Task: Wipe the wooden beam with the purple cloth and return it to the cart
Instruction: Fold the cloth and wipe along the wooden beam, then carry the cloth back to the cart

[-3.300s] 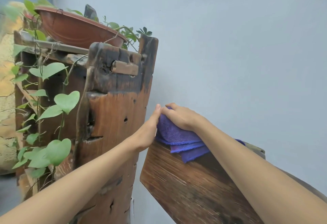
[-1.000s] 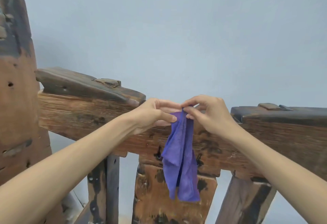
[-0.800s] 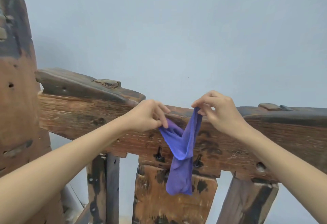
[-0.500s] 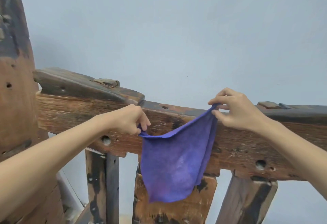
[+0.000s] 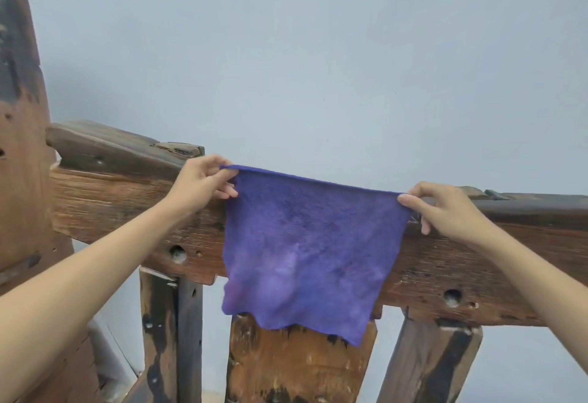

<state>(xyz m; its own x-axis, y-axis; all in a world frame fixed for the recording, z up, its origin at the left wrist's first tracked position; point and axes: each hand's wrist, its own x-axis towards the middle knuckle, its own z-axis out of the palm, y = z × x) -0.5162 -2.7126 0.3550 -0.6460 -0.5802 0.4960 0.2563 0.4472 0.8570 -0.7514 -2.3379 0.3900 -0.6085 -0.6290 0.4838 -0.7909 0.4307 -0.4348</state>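
Note:
The purple cloth (image 5: 305, 250) hangs spread out flat in front of the wooden beam (image 5: 127, 208), a long weathered brown rail that runs across the view. My left hand (image 5: 200, 184) pinches the cloth's top left corner. My right hand (image 5: 442, 208) pinches its top right corner. The cloth's top edge is stretched between both hands at the height of the beam's top, and its lower edge hangs loose over an upright board. The cloth hides the middle part of the beam.
A tall dark wooden post (image 5: 22, 164) stands at the left. Below the beam are upright wooden supports (image 5: 171, 339), a wide board (image 5: 296, 367) and a slanted post (image 5: 429, 361). A pale blue wall (image 5: 318, 68) is close behind.
The cloth was bunched and hanging from both hands held together. My hands have moved apart and up, and the cloth is now unfolded and stretched flat.

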